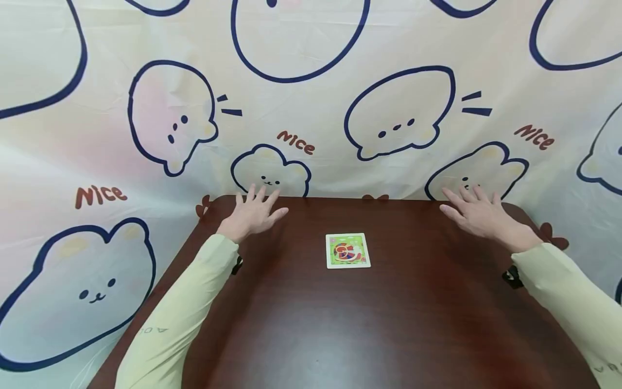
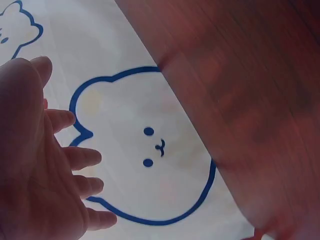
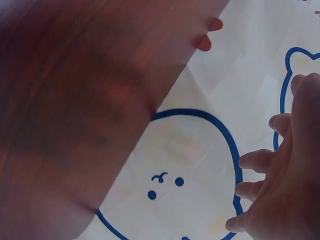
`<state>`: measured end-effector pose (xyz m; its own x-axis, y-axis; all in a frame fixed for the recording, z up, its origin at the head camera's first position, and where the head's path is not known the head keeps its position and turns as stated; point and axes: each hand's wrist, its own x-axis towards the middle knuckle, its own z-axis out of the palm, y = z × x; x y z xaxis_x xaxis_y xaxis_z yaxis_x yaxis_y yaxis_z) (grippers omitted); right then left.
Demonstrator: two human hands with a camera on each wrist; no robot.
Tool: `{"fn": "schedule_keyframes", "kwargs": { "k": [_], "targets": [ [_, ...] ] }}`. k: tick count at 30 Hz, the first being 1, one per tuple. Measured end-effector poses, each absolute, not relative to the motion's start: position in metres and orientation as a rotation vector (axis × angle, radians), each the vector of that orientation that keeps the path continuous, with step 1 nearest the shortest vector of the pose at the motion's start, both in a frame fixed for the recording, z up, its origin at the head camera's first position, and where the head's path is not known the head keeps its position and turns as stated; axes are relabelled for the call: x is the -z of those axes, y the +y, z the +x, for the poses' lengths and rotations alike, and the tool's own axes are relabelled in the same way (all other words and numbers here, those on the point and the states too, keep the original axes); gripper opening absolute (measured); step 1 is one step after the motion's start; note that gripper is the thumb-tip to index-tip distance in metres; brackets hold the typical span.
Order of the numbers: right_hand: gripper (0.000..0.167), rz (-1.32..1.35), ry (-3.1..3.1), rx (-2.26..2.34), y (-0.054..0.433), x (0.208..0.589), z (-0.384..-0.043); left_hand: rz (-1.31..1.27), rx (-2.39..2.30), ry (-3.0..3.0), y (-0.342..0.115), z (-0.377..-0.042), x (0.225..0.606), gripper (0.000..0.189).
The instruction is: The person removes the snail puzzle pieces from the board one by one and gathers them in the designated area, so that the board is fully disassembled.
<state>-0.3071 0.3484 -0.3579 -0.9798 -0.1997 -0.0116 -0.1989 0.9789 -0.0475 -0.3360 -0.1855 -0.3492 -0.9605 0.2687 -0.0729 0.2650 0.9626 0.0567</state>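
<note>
A square card or small flat board (image 1: 347, 250) with a white border and a green, red and purple picture lies on the dark brown table. Left of it, my left hand (image 1: 252, 215) is held out over the far part of the table, fingers spread, holding nothing. My right hand (image 1: 478, 213) reaches out on the other side, near the far right corner, with its fingers also spread and nothing in them. Both wrist views show the left palm (image 2: 40, 165) and the right hand (image 3: 280, 175) apart from any object.
The brown table (image 1: 311, 324) has a straight far edge and rounded far corners. A white cloth (image 1: 311, 108) printed with blue-outlined bear shapes and the word Nice hangs behind the table and at its sides. Pale yellow-green sleeves (image 1: 180, 308) cover both forearms.
</note>
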Motion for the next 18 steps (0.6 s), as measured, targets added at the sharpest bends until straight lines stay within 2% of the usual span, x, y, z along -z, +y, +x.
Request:
{"fn": "schedule_keyframes", "kwargs": {
  "k": [18],
  "targets": [
    [0.079,-0.286,3.067,0.303,0.318,0.4,-0.303,0.489,-0.178,2.99,-0.135,-0.329,0.383,0.078]
  ]
}}
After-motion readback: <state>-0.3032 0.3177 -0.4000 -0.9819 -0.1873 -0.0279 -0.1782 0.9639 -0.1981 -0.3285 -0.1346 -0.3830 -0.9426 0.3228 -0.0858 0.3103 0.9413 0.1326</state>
